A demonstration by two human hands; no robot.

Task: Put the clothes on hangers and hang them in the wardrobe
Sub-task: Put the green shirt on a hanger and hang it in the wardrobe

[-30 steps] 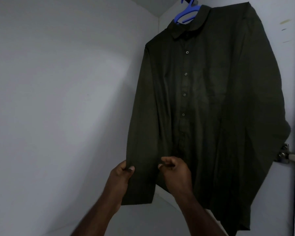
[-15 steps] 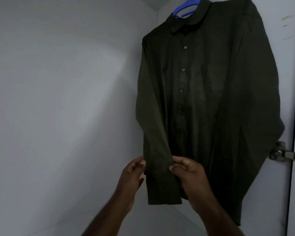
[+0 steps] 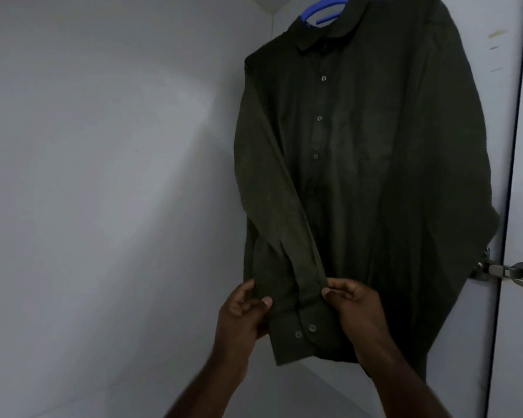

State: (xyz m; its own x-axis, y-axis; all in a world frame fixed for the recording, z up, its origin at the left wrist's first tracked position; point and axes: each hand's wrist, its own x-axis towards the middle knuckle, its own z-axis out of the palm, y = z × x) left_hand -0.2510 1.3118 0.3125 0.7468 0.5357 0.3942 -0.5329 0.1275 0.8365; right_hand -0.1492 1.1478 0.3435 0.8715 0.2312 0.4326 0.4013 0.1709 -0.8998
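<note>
The dark shirt hangs inside the wardrobe on a blue hanger, whose hook is cut off. The left hand and right hand pinch its sleeve cuff.

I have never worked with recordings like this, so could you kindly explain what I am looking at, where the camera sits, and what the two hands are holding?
There is no machine here: a person wears one wide-angle camera on the head, looking forward and down, so you see that person's own arms. A dark green shirt hangs on a blue hanger inside a pale wardrobe; a metal door hinge shows at the right. The left hand and the right hand each pinch one edge of the shirt's sleeve, just above its buttoned cuff. No table or other surface is in view.
</note>
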